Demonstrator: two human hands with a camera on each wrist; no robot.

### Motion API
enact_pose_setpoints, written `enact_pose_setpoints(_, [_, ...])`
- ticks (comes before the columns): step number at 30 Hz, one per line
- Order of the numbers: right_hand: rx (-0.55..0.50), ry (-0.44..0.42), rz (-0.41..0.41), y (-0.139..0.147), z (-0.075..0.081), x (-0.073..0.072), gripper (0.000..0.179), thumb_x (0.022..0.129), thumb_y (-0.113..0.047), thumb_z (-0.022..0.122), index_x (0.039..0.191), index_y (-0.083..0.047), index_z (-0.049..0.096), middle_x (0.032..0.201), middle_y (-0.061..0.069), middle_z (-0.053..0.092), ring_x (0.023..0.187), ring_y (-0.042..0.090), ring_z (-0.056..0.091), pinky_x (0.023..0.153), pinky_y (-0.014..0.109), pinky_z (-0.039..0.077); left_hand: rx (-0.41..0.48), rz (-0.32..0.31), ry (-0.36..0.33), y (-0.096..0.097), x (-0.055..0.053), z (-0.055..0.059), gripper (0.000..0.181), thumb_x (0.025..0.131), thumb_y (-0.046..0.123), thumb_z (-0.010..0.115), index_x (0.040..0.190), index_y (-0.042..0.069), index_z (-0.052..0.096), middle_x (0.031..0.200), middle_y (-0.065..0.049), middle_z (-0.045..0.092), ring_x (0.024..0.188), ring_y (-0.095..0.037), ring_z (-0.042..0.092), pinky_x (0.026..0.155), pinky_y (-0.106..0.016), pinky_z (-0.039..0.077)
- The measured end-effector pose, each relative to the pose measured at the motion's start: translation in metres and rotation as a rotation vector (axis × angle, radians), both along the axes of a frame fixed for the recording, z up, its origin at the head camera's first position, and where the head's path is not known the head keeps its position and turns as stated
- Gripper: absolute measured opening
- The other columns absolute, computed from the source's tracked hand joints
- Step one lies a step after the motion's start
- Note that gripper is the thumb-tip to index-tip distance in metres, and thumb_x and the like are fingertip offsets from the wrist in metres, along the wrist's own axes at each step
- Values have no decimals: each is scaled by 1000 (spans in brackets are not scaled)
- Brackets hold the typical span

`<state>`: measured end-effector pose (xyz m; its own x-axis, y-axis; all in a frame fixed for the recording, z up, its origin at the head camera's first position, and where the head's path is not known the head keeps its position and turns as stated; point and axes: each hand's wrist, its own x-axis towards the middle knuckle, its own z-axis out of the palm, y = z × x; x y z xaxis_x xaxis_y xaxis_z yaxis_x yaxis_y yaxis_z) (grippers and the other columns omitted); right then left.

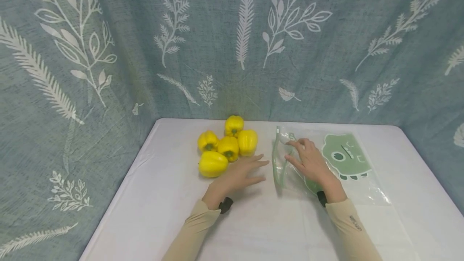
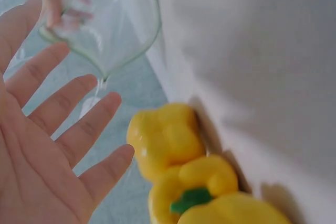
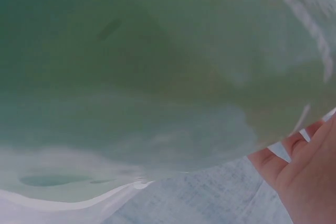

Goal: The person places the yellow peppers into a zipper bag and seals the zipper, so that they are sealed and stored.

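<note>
Beige sleeves [image 1: 197, 226] lie nearest the lens, entering at seven and five o'clock. Leaf-patterned curtain [image 1: 214, 47] hangs at twelve, behind the white-covered table [image 1: 268, 224]. At two o'clock from the table's middle lies a clear zip bag [image 1: 348, 142] with a green cartoon print, its mouth gaping towards nine. Right hand [image 1: 314, 166]: thumb and fingers pinch the bag's lip, apparently to stop the thin film falling closed. Left hand [image 1: 235, 175]: fingers spread apart, holding nothing, between bag and peppers. Five yellow bell peppers [image 1: 228, 147] sit at eleven o'clock, grouped, presumably within easy reach of the left hand. Head view alone records all five. Left wrist view adds right-hand fingers seen through the film. Right wrist view is mostly blurred green film; fingertips there cannot be made out, and no pepper shows.
</note>
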<state>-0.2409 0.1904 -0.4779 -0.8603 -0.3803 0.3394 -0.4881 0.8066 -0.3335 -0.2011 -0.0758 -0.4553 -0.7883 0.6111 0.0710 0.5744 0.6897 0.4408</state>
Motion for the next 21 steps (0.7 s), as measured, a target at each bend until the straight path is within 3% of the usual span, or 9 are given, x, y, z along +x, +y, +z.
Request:
enact_pose_setpoints(5, [-7, 9, 6, 2, -1, -1, 48, 91, -42, 55, 131, -19, 46, 118, 22, 44, 101, 39, 48, 81, 53, 43, 47, 19, 33, -12, 5, 10, 48, 91, 42, 54, 135, 22, 49, 145, -4, 40, 132, -23, 39, 109, -41, 32])
enact_pose_setpoints(12, [3, 8, 7, 4, -1, -1, 47, 91, -43, 54, 131, -20, 45, 118, 21, 44, 101, 38, 48, 82, 52, 42, 69, 85, 92, -31, 3, 12, 45, 91, 40, 55, 133, 23, 52, 140, -2, 47, 130, -20, 42, 110, -40, 31])
enact_pose_setpoints(21, [-2, 5, 9, 5, -1, 0, 47, 91, -43, 54, 131, -20, 45, 118, 21, 44, 103, 37, 48, 84, 52, 41, 114, 151, 85, -55, 1, 13, 37, 91, 37, 58, 125, 22, 59, 135, -4, 52, 126, -23, 46, 107, -41, 35])
